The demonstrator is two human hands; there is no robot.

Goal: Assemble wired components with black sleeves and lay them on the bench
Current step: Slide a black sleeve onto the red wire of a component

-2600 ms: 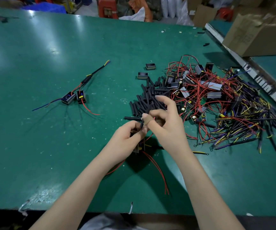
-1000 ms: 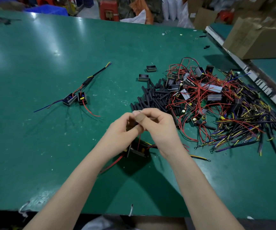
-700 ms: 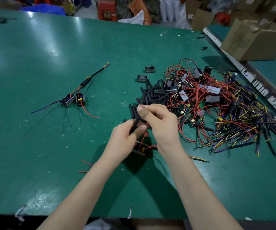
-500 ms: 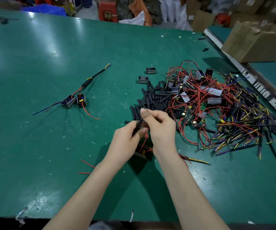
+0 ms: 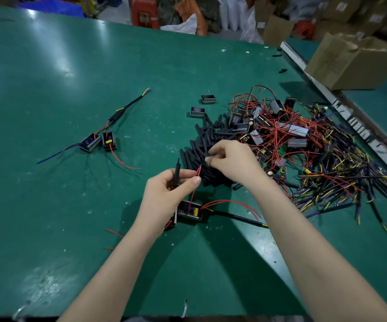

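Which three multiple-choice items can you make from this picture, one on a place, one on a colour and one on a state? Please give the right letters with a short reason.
1. Where do the two finished wired components lie on the bench?
A. left of the hands
B. beside the cardboard box
C. on the sleeve pile

2. What colour is the wire pinched in the left hand?
A. blue
B. red
C. white

3. What is the right hand doing?
A. lying flat on the bench
B. gripping the cardboard box
C. reaching with curled fingers onto the pile of black sleeves

Answers: 1 A, they lie far left of both hands. 2 B, the red tip shows by the thumb. 3 C, its fingertips meet over the pile.
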